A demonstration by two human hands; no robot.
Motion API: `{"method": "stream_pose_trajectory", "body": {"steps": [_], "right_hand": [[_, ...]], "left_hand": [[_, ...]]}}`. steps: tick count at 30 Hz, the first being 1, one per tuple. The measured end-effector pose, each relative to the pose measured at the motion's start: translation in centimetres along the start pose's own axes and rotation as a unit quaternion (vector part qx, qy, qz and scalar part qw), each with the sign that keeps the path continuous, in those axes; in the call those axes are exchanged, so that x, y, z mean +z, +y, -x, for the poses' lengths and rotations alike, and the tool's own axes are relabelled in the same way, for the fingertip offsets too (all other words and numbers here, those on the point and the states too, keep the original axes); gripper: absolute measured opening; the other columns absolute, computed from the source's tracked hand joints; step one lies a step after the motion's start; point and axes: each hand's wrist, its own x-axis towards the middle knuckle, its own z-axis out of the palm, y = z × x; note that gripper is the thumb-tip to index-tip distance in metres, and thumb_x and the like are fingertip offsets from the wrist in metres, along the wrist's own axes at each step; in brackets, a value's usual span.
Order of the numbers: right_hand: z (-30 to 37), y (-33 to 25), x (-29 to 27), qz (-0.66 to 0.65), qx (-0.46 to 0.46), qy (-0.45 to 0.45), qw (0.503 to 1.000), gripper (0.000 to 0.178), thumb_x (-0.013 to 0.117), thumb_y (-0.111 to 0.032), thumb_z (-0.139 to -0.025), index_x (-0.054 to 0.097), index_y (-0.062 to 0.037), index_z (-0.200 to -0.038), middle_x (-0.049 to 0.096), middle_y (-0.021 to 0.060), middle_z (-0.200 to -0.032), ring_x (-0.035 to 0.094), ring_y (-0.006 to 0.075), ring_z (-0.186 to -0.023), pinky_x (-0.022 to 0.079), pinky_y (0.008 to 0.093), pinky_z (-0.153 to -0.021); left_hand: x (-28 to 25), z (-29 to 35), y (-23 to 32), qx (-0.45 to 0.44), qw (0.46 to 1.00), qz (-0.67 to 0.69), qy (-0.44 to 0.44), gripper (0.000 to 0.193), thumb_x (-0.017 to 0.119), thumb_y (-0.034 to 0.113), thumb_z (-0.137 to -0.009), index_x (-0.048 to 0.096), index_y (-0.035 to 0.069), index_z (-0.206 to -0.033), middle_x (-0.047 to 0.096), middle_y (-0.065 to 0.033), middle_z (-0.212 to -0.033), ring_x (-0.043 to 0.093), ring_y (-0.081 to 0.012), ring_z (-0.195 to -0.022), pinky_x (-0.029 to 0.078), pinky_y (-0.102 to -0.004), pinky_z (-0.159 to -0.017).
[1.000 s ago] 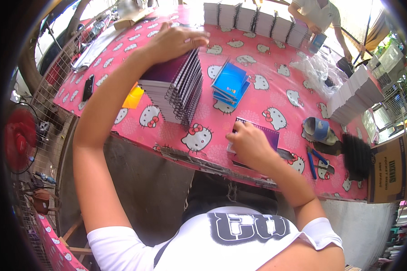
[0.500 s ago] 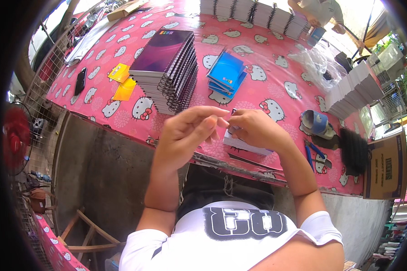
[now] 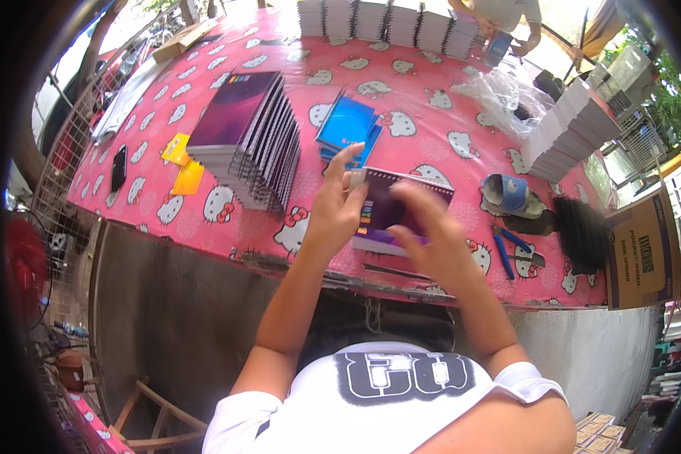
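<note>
A purple notebook (image 3: pixel 390 200) with a row of small holes along its far edge lies in front of me, on pale pages near the table's front edge. My left hand (image 3: pixel 339 200) is at its left edge, thumb and fingers closed on the far left corner, index finger pointing up. Over the cover's right part hovers my right hand (image 3: pixel 435 234), smeared by motion, thumb and fingers apart with nothing visible between them. Just beyond my left hand lie several blue notebooks (image 3: pixel 348 121). To the left stands a tall stack of purple coil-bound notebooks (image 3: pixel 238 113).
Yellow pads (image 3: pixel 188 178) and a black phone (image 3: pixel 119 168) lie left. On the right are blue-handled pliers (image 3: pixel 503 253), a blue tape-like roll (image 3: pixel 505 191), black coils (image 3: pixel 579 231), a cardboard box (image 3: pixel 643 253) and page stacks (image 3: pixel 571 129). Another person (image 3: pixel 499 15) works at the far side.
My hands were close together above the pages and have moved apart. The purple cover now shows beneath them, left hand at its edge. The whole view has shifted slightly.
</note>
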Motion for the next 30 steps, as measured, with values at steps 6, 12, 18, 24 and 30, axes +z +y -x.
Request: {"method": "stream_pose_trajectory", "body": {"steps": [6, 12, 18, 24, 30], "right_hand": [[3.1, 4.7, -0.9, -0.253, 0.229, 0.046, 0.939, 0.050, 0.069, 0.012, -0.075, 0.042, -0.0045, -0.113, 0.054, 0.0062, -0.096, 0.055, 0.0164, -0.093, 0.045, 0.0271, -0.085], [3.4, 4.4, 1.1, -0.333, 0.227, 0.070, 0.913, 0.040, 0.069, 0.010, -0.077, 0.043, -0.0071, -0.102, 0.054, 0.0034, -0.095, 0.053, 0.0115, -0.088, 0.045, 0.0268, -0.080], [4.5, 5.2, 2.2, -0.251, 0.278, 0.069, 0.925, 0.034, 0.072, 0.002, -0.078, 0.045, -0.0043, -0.098, 0.056, 0.0085, -0.090, 0.055, 0.0175, -0.084, 0.045, 0.0319, -0.075], [4.3, 5.1, -1.1, -0.029, 0.189, -0.004, 0.982, 0.039, 0.077, -0.006, -0.074, 0.052, -0.0034, -0.103, 0.060, 0.0108, -0.099, 0.060, 0.0220, -0.092, 0.047, 0.0328, -0.081], [12.2, 23.2, -22.0, 0.391, 0.413, 0.184, 0.802, 0.023, 0.075, -0.019, -0.074, 0.071, -0.0029, -0.089, 0.070, 0.0152, -0.090, 0.068, 0.0283, -0.084, 0.053, 0.0383, -0.074]], "left_hand": [[0.0, 1.2, -2.4, 0.289, 0.919, -0.264, -0.045, 0.046, 0.048, -0.010, -0.090, 0.044, 0.005, -0.134, 0.053, -0.0105, -0.118, 0.053, -0.0158, -0.106, 0.046, -0.0273, -0.088], [0.1, 2.2, -2.8, 0.236, 0.941, -0.240, -0.019, 0.057, 0.056, -0.011, -0.084, 0.041, 0.006, -0.136, 0.048, -0.0139, -0.125, 0.053, -0.0229, -0.108, 0.046, -0.0333, -0.089], [2.3, 2.9, -0.1, 0.219, 0.913, -0.344, 0.030, 0.062, 0.066, 0.000, -0.082, 0.043, 0.009, -0.139, 0.047, -0.0171, -0.128, 0.042, -0.0338, -0.125, 0.034, -0.0429, -0.104], [5.3, 1.9, 0.1, 0.220, 0.836, -0.500, 0.043, 0.028, 0.074, 0.024, -0.077, 0.071, 0.017, -0.104, 0.063, -0.0020, -0.105, 0.053, -0.0227, -0.102, 0.028, -0.0529, -0.094], [6.0, 0.9, 2.3, 0.242, 0.889, -0.389, 0.021, 0.011, 0.076, 0.021, -0.074, 0.074, 0.016, -0.083, 0.066, 0.0061, -0.077, 0.054, -0.0155, -0.080, 0.030, -0.0376, -0.084]]}}
